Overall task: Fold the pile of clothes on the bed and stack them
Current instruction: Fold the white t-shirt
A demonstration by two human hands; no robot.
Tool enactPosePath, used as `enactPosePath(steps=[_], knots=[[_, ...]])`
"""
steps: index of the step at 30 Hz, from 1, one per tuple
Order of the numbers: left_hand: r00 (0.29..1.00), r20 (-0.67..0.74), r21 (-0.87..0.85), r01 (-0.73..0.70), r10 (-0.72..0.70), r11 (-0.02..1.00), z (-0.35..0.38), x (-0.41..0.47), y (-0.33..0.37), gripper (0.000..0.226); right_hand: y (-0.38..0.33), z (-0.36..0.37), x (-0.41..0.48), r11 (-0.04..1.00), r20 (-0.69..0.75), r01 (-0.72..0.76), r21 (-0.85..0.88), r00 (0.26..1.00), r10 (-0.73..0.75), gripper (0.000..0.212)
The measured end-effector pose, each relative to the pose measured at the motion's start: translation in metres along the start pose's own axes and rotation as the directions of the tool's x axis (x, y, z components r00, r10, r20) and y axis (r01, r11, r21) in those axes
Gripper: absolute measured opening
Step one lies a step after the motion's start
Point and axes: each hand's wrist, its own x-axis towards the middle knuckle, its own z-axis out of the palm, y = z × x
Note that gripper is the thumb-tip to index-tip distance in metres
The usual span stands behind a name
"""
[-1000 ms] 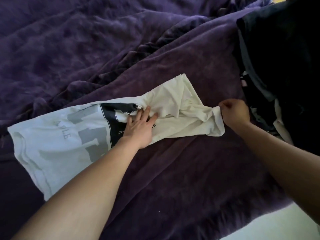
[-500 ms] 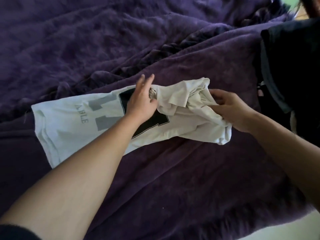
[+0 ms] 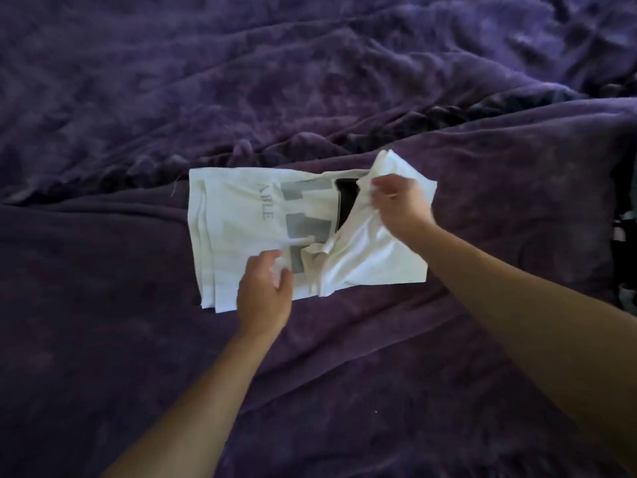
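Head view: A white cotton T-shirt point(image 3: 241, 215) printed with grey blocks, a black panel and the grey letters "ABLE" is lying partly folded near the middle of a bed covered by a rumpled purple plush blanket point(image 3: 344, 374). The shirt's long axis is running left to right across the frame. Its flat, layered end is pointing left, its bunched end is pointing right, and the lettering is reading sideways.

The person's right hand point(image 3: 400, 205) is hovering over the shirt's far right corner. Its fingers are curling tight and pinching a gathered flap of white cloth, which is rising off the layer beneath and draping down toward the near right corner.

The left hand point(image 3: 263, 294) is sitting at the shirt's near edge, just left of the crumpled fold. The fingers are half curled and the thumb is standing a little apart, with cloth showing between them. Blur is hiding whether the hand is gripping the cloth or only touching it.

A heap of dark clothing point(image 3: 627, 257) is lying at the right edge of the frame, well apart from the shirt.
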Motion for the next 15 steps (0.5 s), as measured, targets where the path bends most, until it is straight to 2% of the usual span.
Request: enactPosePath(steps=[1,2,4,5,7,9,10,12,13,15], knots=[[0.996,0.02,0.01,-0.085,0.085,0.996,0.006,-0.006,0.002,0.03,0.011,-0.008,0.006,0.989,-0.157,0.034,-0.142,0.986,-0.057,0.037],[0.979,0.055,0.059,-0.197,0.194,0.979,0.015,-0.011,0.007,0.032,0.022,-0.018,0.011,0.962,-0.248,0.04,-0.27,0.962,-0.11,0.043],[0.894,0.197,0.227,-0.441,0.402,0.869,0.04,-0.015,0.015,0.041,0.031,-0.036,0.024,0.919,-0.226,-0.001,-0.395,0.969,-0.096,0.055],[0.85,0.284,0.289,-0.518,0.444,0.805,0.052,-0.016,0.017,0.047,0.03,-0.041,0.034,0.911,-0.146,0.015,-0.411,0.986,-0.083,0.049],[0.825,0.398,0.377,-0.545,0.4,0.749,0.068,-0.014,0.014,0.059,0.02,-0.042,0.053,0.901,0.015,0.123,-0.415,0.992,-0.128,0.018],[0.835,0.443,0.429,-0.518,0.327,0.74,0.075,-0.01,0.002,0.067,0.011,-0.031,0.072,0.847,0.059,0.258,-0.465,0.963,-0.262,0.014],[0.831,0.451,0.442,-0.524,0.324,0.728,0.076,-0.009,-0.004,0.068,0.009,-0.023,0.079,0.83,0.07,0.275,-0.486,0.958,-0.277,0.019],[0.812,0.465,0.415,-0.552,0.353,0.723,0.071,-0.008,-0.008,0.065,0.012,-0.013,0.088,0.823,0.081,0.21,-0.527,0.977,-0.197,0.037],[0.812,0.446,0.391,-0.554,0.375,0.735,0.066,-0.008,-0.007,0.06,0.017,-0.013,0.088,0.831,0.05,0.145,-0.537,0.989,-0.14,0.051],[0.844,0.314,0.404,-0.533,0.434,0.744,0.056,-0.008,-0.006,0.044,0.03,-0.024,0.077,0.89,-0.105,0.032,-0.454,0.99,-0.089,0.076]])
